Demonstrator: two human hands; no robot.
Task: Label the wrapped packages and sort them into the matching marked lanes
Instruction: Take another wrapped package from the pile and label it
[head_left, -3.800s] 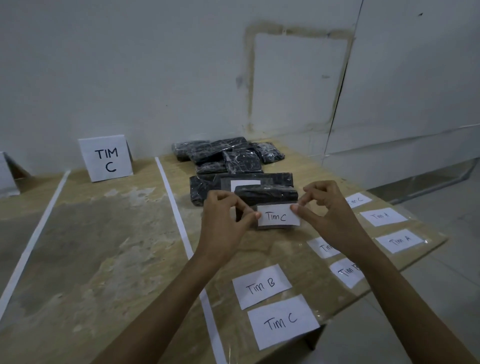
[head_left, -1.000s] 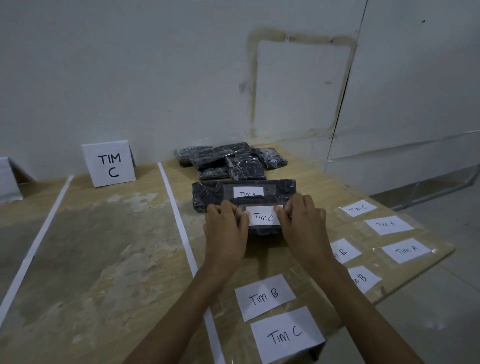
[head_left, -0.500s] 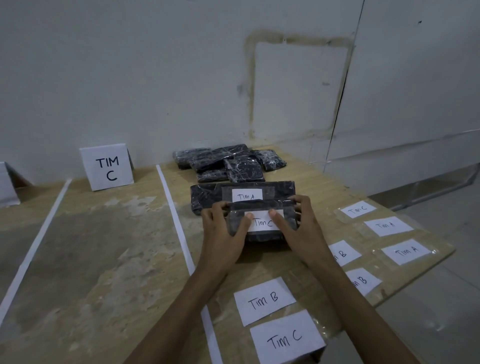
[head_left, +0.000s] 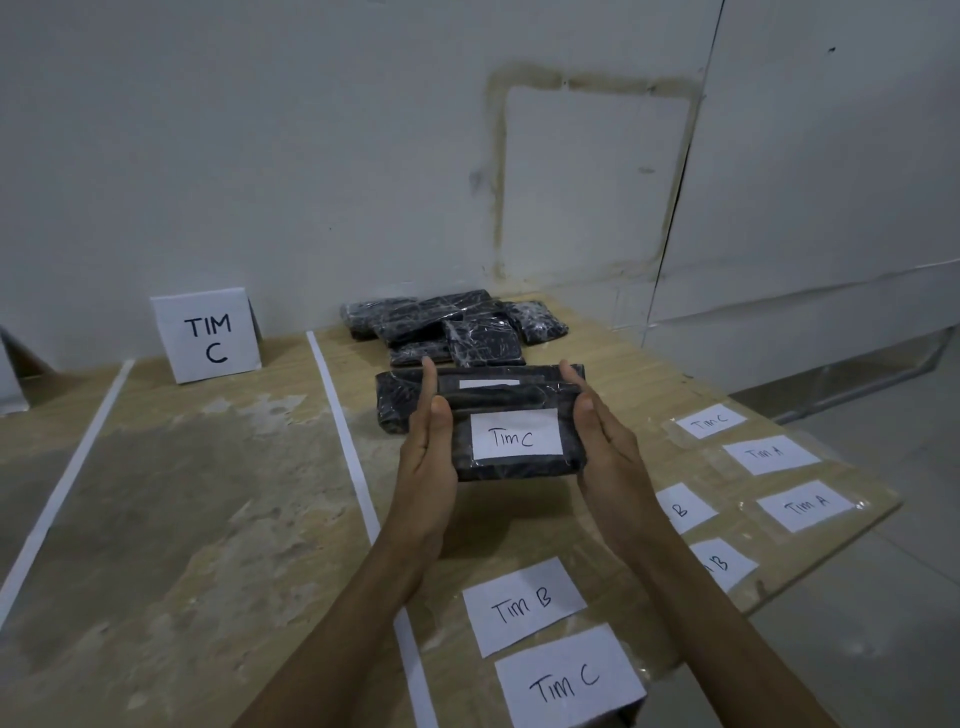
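A black wrapped package (head_left: 514, 470) with a white "Tim C" label (head_left: 515, 435) on its top is held just above the table, label facing me. My left hand (head_left: 426, 457) grips its left end and my right hand (head_left: 605, 447) grips its right end, thumbs on top. Behind it lies another black package (head_left: 402, 400) with a white label partly hidden. A pile of unlabelled black packages (head_left: 452, 327) sits at the back by the wall. A standing "TIM C" sign (head_left: 208, 335) marks the lane left of the white tape line (head_left: 343, 431).
Loose paper labels lie on the table: "Tim B" (head_left: 522, 603) and "Tim C" (head_left: 569, 680) near me, "Tim C" (head_left: 709, 420) and two "Tim A" (head_left: 769, 453) to the right. The table's right edge (head_left: 831, 551) drops to the floor. Another tape line (head_left: 62, 488) runs at far left.
My hands went from pressing the "Tim C" label down to gripping the package's ends. The package has come up off the table, toward me.
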